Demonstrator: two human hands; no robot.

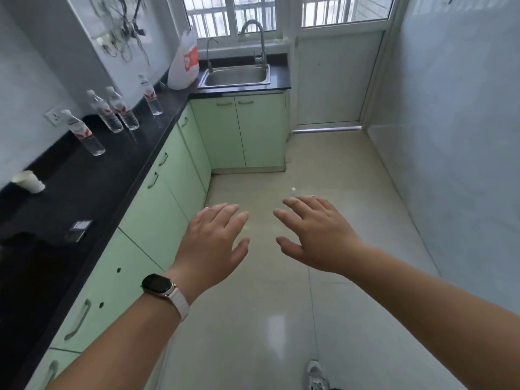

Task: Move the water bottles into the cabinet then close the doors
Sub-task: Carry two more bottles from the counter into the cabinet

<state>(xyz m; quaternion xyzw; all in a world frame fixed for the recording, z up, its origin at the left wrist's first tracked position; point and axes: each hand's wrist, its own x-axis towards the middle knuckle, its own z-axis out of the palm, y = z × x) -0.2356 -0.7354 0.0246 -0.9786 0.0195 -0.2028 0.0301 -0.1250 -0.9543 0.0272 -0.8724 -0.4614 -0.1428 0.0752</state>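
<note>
Several clear water bottles with red-and-white labels stand upright on the black countertop (92, 175) at the left: one nearest (83, 133), a pair side by side (105, 111) (123, 109), and one farther back (151, 95). Below the counter run pale green cabinets (160, 204), all doors shut. My left hand (213, 243), with a watch on its wrist, and my right hand (315, 235) hover over the floor with fingers spread, holding nothing, well to the right of the bottles.
A steel sink (236, 76) with a tall faucet sits under the window at the back. A white plastic bag (184, 63) stands beside it. A white cup (28, 181) and a small dark device (80, 229) lie on the counter. A tiled floor (323, 170) stretches ahead; a wall runs along the right.
</note>
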